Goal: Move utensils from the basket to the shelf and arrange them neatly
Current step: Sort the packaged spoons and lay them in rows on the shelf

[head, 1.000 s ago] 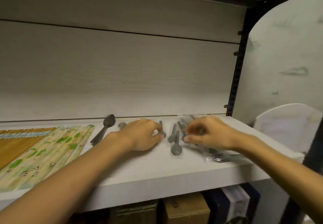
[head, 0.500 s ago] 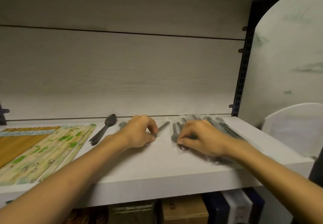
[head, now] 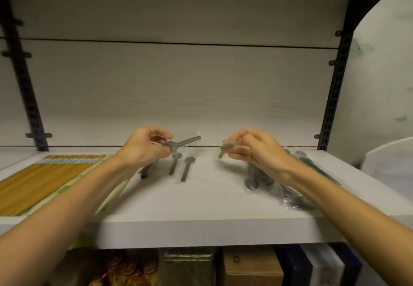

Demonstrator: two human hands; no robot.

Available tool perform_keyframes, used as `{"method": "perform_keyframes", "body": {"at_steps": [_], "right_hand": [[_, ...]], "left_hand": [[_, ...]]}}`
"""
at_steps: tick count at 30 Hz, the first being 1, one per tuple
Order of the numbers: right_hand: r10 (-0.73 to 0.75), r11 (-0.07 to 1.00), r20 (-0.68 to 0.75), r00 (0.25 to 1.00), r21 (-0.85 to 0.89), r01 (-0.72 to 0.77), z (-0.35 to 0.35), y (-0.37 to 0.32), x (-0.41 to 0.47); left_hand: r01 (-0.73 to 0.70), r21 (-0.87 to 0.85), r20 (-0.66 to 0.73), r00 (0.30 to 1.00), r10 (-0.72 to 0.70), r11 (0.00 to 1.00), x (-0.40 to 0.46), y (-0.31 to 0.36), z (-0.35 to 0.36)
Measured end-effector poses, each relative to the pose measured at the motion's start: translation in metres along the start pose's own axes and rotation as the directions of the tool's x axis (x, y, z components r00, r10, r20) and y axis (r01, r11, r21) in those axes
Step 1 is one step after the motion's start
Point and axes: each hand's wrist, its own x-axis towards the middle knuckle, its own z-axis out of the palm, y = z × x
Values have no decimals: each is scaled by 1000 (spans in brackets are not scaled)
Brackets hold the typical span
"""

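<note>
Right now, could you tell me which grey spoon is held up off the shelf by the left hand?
The grey spoon gripped in the left hand, handle pointing right; the two loose spoons lie flat on the shelf.

White shelf (head: 201,209): chopsticks (head: 40,180), grey spoons (head: 186,169), wrapped spoons (head: 290,194).

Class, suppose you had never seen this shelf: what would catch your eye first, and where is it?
Two hands raised above the middle of the white shelf draw the eye: the left hand holds a grey spoon off the surface, and the right hand pinches another grey utensil. Two spoons lie side by side below them, wrapped utensils are piled at the right, and yellow chopsticks fill the left end.
</note>
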Motion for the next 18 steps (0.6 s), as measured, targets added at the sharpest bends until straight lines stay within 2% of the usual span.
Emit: {"method": "perform_keyframes", "body": {"at_steps": [4,7,12,16,18], "right_hand": [[-152,957,62,986,-240,163,9,-1,4],[-294,840,86,952,-451,300,19,-1,8],[-433,780,37,901,-485,395,37,-9,9],[-569,622,-14,822,-661,419,41,-24,10],[-568,520,15,823,-768,373,45,-27,14]], "left_hand": [[68,-155,-21,997,-73,985,-7,6,-25],[127,-317,-23,990,-141,940,-8,4,-37],[162,-573,12,982,-189,804,-5,1,-49],[247,-521,120,969,-216,817,0,1,-48],[300,-442,198,952,-234,846,2,-2,-40]]}}
